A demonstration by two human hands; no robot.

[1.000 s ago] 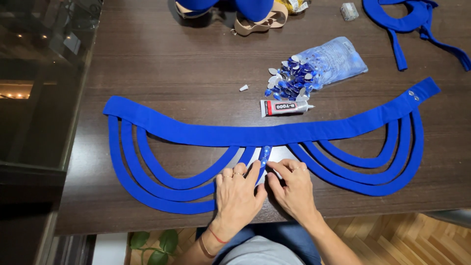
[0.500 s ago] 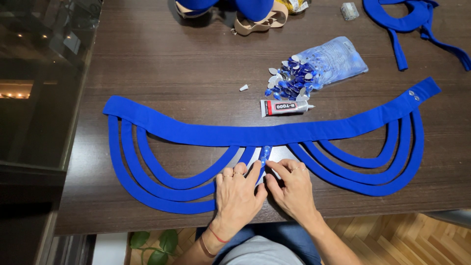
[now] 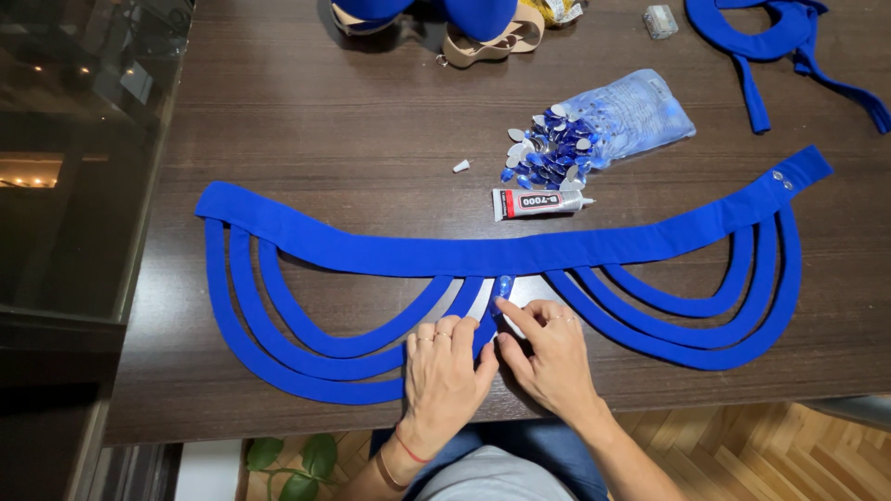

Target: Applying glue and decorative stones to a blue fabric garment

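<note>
Dark wooden table carries a wide blue fabric piece with looping straps, spread flat so its centre sits at the near edge in front of the person. Left hand lies flat, fingers together, pinning the centre strap; right hand pinches a blue gem against that strap. Behind, within reach: glue tube, its cap, an opened bag of gems.

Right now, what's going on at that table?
A person presses both hands on a blue fabric piece with looped straps lying flat on a dark wooden table. The left hand holds the straps down; the right hand works at a small blue gem on the centre strip. A glue tube and a spilled bag of blue gems lie beyond.
</note>
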